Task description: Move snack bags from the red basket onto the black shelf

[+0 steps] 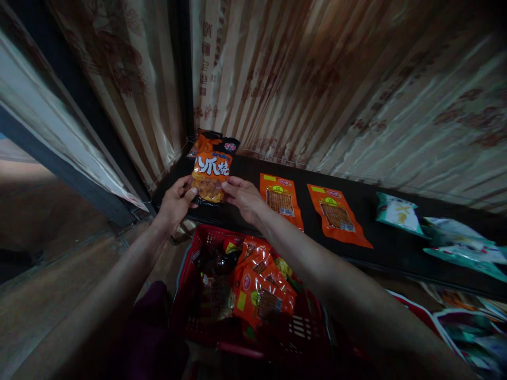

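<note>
At the shelf's (245,214) left end, left hand (176,201) pinches the left edge of the orange-black snack bag (213,171); right hand (243,198) grips its right edge. Bag is over the shelf, above the red basket (198,237). Rightward: two flat orange packets (282,198), then green-white bags (400,212).

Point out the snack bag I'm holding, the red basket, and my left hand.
Snack bag (214,166): head view, front label.
Red basket (240,348): head view, near rim.
Left hand (176,202): head view, back.
</note>
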`<state>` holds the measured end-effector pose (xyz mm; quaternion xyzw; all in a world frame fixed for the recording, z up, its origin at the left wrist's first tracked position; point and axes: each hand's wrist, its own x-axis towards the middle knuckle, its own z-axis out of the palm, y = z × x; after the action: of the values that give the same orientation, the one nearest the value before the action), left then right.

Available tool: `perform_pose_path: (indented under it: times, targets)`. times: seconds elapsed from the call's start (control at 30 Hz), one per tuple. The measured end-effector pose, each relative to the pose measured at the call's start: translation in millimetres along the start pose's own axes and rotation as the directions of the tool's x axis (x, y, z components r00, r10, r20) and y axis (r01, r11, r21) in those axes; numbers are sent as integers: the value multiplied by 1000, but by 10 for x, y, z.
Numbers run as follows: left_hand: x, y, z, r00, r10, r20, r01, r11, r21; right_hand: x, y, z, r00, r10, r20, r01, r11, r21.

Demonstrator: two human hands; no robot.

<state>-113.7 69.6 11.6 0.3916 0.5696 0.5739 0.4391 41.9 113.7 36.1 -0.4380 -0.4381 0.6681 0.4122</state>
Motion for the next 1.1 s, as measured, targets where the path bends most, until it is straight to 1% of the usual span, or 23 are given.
perform_pose_path:
  times: [0.07, 0.17, 0.27, 0.4, 0.47, 0.57, 0.63, 0.7, 0.77, 0.87, 0.9, 0.97, 1.03, 1.1]
  targets:
    - [210, -39, -26, 995, 11, -99, -9, 1000, 16, 249, 29, 136, 998, 20, -55, -22, 999, -26]
    - [455, -88, -62, 985, -10, -170, 21, 998, 67, 551, 95, 300, 991, 34, -132, -44, 996, -73]
    - [624, -110, -84, 973, -19, -230, 59, 984, 168, 775, 145, 396, 987, 43, -155, -61, 992, -109]
    - [772, -132, -87, 965, -36, -260, 98, 968, 232, 988, 202, 451, 975, 51, -215, -83, 986, -146]
    - [834, -165, -93, 964, -42, -263, 112, 959, 259, 1082, 245, 456, 976, 38, -216, -78, 981, -180]
    - [934, -250, -129, 966, 7, -258, 94, 922, 376, 1219, 331, 427, 976, -19, -216, -45, 957, -287]
    - [998, -306, -164, 966, 62, -252, 77, 859, 506, 1298, 392, 386, 973, -60, -224, -28, 928, -372]
    - [1039, -328, -194, 964, 103, -247, 83, 761, 644, 1356, 436, 341, 970, -87, -225, -21, 898, -439]
    - [1040, -299, -206, 966, 112, -231, 104, 652, 751, 1388, 455, 304, 971, -104, -217, -16, 873, -488]
    - [954, -194, -183, 976, 109, -191, 115, 486, 866, 1397, 441, 277, 969, -114, -220, -21, 848, -530]
    - [909, -159, -167, 975, 141, -172, 99, 418, 903, 1394, 431, 273, 969, -115, -219, -22, 841, -540]
    - [815, -112, -127, 957, 250, -145, 65, 303, 951, 1386, 408, 263, 971, -125, -202, -13, 821, -571]
    - [748, -98, -83, 931, 355, -87, -6, 251, 968, 1387, 387, 239, 970, -160, -180, 16, 788, -616]
    - [739, -105, -41, 906, 422, -22, -99, 262, 960, 1409, 368, 197, 957, -215, -196, 38, 760, -649]
